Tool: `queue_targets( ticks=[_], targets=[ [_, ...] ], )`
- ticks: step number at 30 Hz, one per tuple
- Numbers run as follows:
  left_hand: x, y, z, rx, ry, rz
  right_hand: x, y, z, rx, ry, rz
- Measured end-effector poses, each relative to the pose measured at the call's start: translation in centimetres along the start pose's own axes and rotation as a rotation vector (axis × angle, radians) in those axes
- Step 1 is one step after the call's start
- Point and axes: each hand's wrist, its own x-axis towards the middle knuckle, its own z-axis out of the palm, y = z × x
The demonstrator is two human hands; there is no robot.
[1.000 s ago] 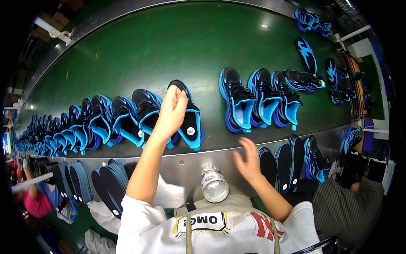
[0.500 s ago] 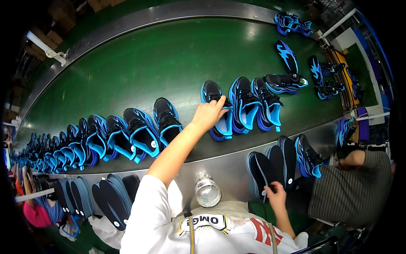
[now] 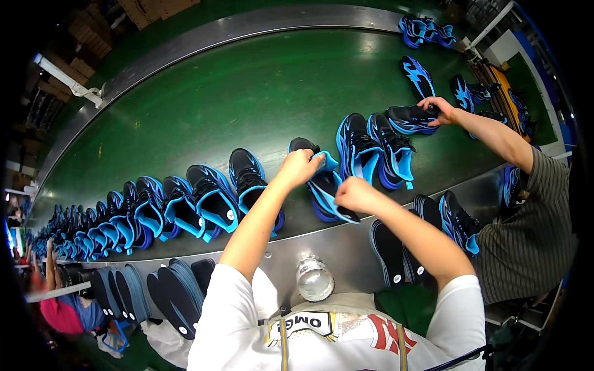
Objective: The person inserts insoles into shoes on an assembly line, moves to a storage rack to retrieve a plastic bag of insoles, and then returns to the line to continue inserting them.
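Note:
My left hand [image 3: 299,167] is closed on the upper of a black and blue sneaker [image 3: 302,145] on the green belt, by its tongue and collar. The sneaker's toe points away from me. In my right hand [image 3: 359,195] is a thin dark insole [image 3: 341,213] with a pale blue edge, pinched near its heel end. Its front part reaches into the sneaker's opening; how deep it sits is hidden. Two matching sneakers [image 3: 354,139] stand just to the right, and another sneaker [image 3: 246,170] stands to the left.
A long row of sneakers [image 3: 148,198] lines the belt [image 3: 216,86] at left. Stacks of insoles [image 3: 176,287] [image 3: 387,247] lie along the metal ledge, with a clear jar [image 3: 314,278] between them. A co-worker's hand [image 3: 438,111] touches a sideways sneaker [image 3: 405,119] at right.
My right hand has come from the right insole stack to the sneaker, bringing an insole. My left hand remains on the sneaker, which has tilted slightly. The co-worker's arm has reached over the belt.

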Motion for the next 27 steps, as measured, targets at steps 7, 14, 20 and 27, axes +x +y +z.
queue_targets(
  ticks=[7,14,20,27],
  targets=[
    [-0.9,-1.2,0.6,-0.207,-0.010,-0.001,-0.1,0.0,4.4,-0.497,0.223,-0.049],
    [-1.3,-1.6,1.5,-0.272,0.005,-0.035,-0.6,0.7,2.3,-0.421,-0.061,0.107],
    [-1.4,-2.3,2.8,-0.390,0.047,0.003,0.3,2.0,4.7,-0.580,0.115,-0.164],
    [-1.4,-2.2,3.5,-0.307,0.095,-0.059,3.7,4.0,6.3,-0.602,0.201,-0.219]
  ],
)
